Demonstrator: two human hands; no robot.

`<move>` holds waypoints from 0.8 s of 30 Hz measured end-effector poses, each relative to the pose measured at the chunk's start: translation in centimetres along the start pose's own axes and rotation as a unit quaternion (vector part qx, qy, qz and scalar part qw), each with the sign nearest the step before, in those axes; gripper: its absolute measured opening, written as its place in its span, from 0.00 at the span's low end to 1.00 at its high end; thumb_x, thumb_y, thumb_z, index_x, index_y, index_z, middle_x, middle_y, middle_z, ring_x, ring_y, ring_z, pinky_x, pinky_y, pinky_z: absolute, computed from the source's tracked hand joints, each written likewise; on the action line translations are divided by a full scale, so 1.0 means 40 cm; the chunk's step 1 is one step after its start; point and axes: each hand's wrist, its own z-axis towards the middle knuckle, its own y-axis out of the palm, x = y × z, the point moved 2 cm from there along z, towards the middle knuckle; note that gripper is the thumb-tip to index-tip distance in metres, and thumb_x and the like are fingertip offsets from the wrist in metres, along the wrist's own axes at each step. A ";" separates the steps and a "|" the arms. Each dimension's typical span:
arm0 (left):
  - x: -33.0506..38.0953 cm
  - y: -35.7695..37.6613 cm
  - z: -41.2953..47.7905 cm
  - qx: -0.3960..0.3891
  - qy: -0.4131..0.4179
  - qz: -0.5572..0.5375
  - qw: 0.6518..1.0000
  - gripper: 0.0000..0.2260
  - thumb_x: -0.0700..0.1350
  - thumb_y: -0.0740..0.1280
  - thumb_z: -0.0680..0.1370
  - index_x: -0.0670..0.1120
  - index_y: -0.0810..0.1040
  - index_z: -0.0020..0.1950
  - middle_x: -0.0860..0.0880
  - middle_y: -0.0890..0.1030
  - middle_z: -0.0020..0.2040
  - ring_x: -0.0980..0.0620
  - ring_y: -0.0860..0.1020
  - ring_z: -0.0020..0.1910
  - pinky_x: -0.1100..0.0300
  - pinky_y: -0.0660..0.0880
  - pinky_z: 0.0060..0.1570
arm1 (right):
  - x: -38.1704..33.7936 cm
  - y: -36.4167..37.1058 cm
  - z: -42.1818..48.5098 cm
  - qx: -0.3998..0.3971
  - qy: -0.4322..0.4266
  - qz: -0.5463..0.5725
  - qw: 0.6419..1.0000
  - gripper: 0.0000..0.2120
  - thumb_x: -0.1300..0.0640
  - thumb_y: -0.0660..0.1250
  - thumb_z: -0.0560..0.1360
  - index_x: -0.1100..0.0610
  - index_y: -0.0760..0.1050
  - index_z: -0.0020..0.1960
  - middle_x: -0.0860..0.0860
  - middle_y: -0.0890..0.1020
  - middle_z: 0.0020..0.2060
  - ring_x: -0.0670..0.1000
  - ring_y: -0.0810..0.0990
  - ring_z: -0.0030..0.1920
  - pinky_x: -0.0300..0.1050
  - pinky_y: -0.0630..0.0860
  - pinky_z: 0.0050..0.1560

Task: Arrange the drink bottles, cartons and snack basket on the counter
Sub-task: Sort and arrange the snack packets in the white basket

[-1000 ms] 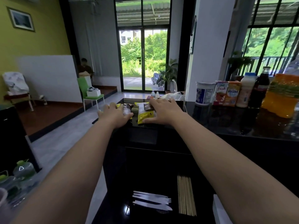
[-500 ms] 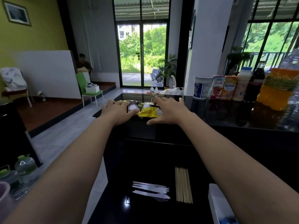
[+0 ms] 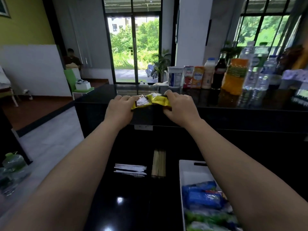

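Both hands hold a bunch of yellow snack packets point(image 3: 152, 101) just above the near edge of the raised black counter point(image 3: 103, 95). My left hand point(image 3: 119, 108) grips the left end and my right hand point(image 3: 179, 106) grips the right end. Along the counter's right stand a white tub point(image 3: 174, 77), a red carton point(image 3: 188, 77), an orange carton point(image 3: 197, 77), a pale bottle point(image 3: 208, 74), a dark cola bottle point(image 3: 219, 73), an orange soda bottle point(image 3: 233, 76) and clear water bottles point(image 3: 257, 72). A white snack basket point(image 3: 188, 170) with blue and green packets sits on the lower counter at bottom right.
White plastic forks point(image 3: 130, 170) and a bundle of wooden skewers point(image 3: 158, 164) lie on the lower black surface. A green-capped bottle point(image 3: 14, 161) stands at far left. A green chair point(image 3: 75, 84) and a seated person point(image 3: 71, 59) are across the room.
Both hands have lifted the snack packets off the counter and drawn them toward me. The view has tilted down, bringing the white basket into sight.
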 end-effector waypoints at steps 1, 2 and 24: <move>0.050 -0.007 -0.014 0.013 0.001 -0.015 1.000 0.28 0.42 0.66 0.74 0.53 0.65 0.74 0.47 0.74 0.68 0.41 0.71 0.62 0.48 0.69 0.55 | 0.023 -0.025 -0.036 0.017 0.004 0.006 1.000 0.25 0.47 0.66 0.71 0.54 0.68 0.65 0.53 0.80 0.52 0.59 0.79 0.51 0.52 0.69 0.53; 0.103 -0.012 -0.028 0.024 0.004 -0.029 0.999 0.28 0.42 0.67 0.73 0.52 0.66 0.73 0.47 0.75 0.67 0.41 0.71 0.61 0.48 0.70 0.55 | 0.047 -0.049 -0.074 0.027 0.010 0.015 0.999 0.24 0.48 0.67 0.71 0.55 0.68 0.64 0.53 0.80 0.51 0.59 0.79 0.50 0.51 0.70 0.50; 0.691 0.262 -0.334 -0.445 0.134 -0.100 0.880 0.28 0.45 0.72 0.75 0.45 0.66 0.73 0.45 0.71 0.70 0.44 0.70 0.67 0.54 0.70 0.58 | 0.385 0.010 -0.701 -0.488 0.217 0.119 0.837 0.18 0.57 0.69 0.74 0.54 0.68 0.61 0.55 0.73 0.53 0.56 0.73 0.51 0.44 0.70 0.35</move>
